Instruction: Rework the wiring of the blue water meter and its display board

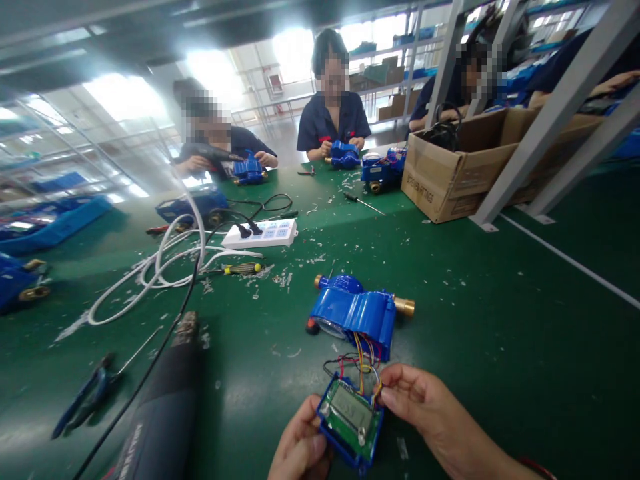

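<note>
At the bottom of the view, my left hand (301,443) grips the left side of a blue housing holding a green circuit board with a small display (351,408). My right hand (433,410) pinches thin coloured wires (374,381) at the board's upper right corner. These wires run up into a blue water meter (357,310) with brass pipe ends, lying on the table just beyond the board. A red and black tool end (313,326) peeks out from under the meter's left side; the rest of it is hidden.
A heat gun (167,400) and pliers (87,397) lie at left. Farther off are a screwdriver (243,269), white cable (150,267) and a power strip (265,233). A cardboard box (440,180) stands by grey posts at right. Several co-workers sit opposite with blue meters (345,157).
</note>
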The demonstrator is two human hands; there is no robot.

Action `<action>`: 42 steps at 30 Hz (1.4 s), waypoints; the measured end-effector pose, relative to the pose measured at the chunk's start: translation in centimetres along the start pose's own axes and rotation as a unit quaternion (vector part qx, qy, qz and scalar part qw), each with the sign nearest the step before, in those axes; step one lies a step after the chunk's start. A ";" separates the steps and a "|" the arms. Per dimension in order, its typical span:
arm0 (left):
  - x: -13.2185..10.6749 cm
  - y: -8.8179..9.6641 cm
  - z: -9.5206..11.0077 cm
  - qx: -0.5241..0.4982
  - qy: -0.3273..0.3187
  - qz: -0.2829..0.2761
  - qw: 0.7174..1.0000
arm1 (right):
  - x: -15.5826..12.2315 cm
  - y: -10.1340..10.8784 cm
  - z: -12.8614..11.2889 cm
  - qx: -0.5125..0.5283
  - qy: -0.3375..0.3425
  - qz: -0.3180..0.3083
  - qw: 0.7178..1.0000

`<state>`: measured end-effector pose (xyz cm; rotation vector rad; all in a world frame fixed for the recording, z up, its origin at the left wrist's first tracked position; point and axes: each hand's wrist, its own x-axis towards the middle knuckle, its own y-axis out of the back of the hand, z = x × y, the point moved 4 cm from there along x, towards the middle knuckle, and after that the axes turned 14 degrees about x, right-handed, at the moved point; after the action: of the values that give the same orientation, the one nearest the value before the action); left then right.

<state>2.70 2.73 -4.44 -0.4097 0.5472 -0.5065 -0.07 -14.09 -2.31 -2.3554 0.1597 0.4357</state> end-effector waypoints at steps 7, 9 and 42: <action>-1.0 1.2 2.8 0.372 -0.164 0.266 0.874 | 0.3 -0.2 -1.0 -0.038 0.014 0.027 0.999; -1.8 -0.5 4.2 0.526 -0.288 0.290 0.746 | 0.4 -0.8 -1.4 -0.043 0.025 0.031 0.998; 0.7 -4.3 8.1 0.747 -0.257 0.046 0.611 | 1.1 -3.1 -4.9 -0.529 0.137 -0.093 0.833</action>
<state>6.47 0.79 3.69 1.0964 -0.5317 -0.5501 3.02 -15.15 2.65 -3.4833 -0.2600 0.0533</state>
